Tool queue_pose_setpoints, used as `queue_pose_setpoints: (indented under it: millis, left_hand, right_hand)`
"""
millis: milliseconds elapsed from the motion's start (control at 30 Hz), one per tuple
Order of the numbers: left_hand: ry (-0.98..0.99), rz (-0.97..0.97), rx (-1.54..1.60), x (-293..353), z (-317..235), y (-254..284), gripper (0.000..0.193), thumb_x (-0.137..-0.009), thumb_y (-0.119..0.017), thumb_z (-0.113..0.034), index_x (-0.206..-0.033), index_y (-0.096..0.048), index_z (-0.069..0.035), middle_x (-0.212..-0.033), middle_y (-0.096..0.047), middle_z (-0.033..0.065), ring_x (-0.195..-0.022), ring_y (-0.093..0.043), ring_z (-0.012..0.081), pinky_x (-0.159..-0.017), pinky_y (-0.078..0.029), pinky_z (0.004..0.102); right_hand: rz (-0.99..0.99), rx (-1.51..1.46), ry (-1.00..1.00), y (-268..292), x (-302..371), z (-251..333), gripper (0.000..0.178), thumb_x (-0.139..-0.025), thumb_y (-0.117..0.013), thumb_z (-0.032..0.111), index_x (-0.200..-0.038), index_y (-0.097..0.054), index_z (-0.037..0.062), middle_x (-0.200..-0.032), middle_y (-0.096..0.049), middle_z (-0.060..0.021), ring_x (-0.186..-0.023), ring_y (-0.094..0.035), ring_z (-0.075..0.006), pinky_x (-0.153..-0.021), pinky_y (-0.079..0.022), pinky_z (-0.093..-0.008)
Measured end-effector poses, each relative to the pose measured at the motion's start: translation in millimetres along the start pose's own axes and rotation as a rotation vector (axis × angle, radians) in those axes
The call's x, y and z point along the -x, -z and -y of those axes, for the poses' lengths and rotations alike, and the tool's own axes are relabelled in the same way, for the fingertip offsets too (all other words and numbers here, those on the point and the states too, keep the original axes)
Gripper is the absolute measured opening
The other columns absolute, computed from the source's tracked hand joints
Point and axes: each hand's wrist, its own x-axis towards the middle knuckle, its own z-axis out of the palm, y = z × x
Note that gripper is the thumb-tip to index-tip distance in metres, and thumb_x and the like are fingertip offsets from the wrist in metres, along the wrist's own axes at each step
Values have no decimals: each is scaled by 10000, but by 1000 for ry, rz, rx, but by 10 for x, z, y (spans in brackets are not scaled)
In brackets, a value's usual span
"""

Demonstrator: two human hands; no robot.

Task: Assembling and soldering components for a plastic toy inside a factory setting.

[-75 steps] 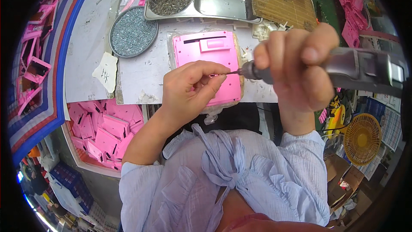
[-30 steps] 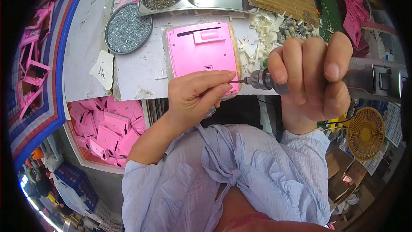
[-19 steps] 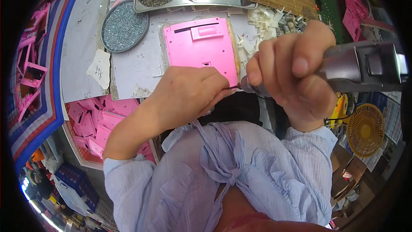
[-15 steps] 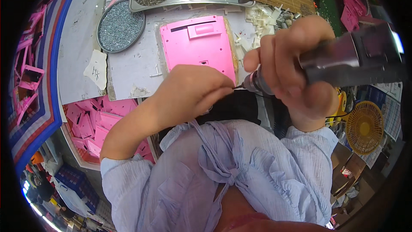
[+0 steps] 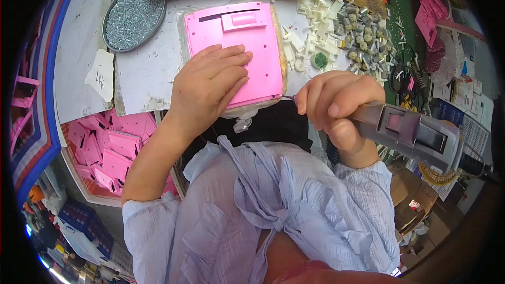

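Pink plastic panel (image 5: 239,50) lies flat on the white bench sheet (image 5: 144,71), pinned by the left hand (image 5: 208,87), fingers spread flat across its lower half; the right hand (image 5: 336,108) is wrapped tight around a grey power screwdriver (image 5: 410,134), its bit at the panel's 4 o'clock corner. Best keep the bit square and the panel held firm. A dish of screws (image 5: 131,16) sits at 10 o'clock, white clips (image 5: 321,37) crowd 3 o'clock

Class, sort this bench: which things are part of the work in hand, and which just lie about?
In hand: pink plastic panel under the left hand; grey electric screwdriver gripped by the right hand.

Lying about: round dish of screws, white plastic pieces, box of pink parts.
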Motion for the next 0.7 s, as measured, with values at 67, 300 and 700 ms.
queue_pose_setpoints:
  millis: [67,300,700]
  left_hand:
    - [7,-7,7,3,-3,-16,125,-842,-749,-65,-954,-701,-39,-1154,-749,86,-1156,-687,275,-1026,-504,444]
    - [38,-19,26,7,-30,1,134,-853,-747,-73,-976,-705,-42,-1159,-748,80,-1157,-686,268,-1035,-500,444]
    - [45,-63,64,48,4,-34,123,-872,-716,-114,-968,-699,-40,-1139,-737,98,-1142,-680,266,-999,-523,453]
  right_hand:
    - [-5,99,0,-69,-22,-27,233,-915,-758,204,-930,-554,92,-649,-564,-48,-548,-552,-180,-604,-536,-368]
    - [199,215,205,-107,-99,-186,205,-871,-746,63,-851,-543,47,-596,-542,-30,-485,-547,-182,-524,-544,-342]
    - [236,184,215,-98,-451,-362,218,-901,-730,114,-842,-528,57,-596,-537,-60,-465,-521,-211,-465,-508,-352]
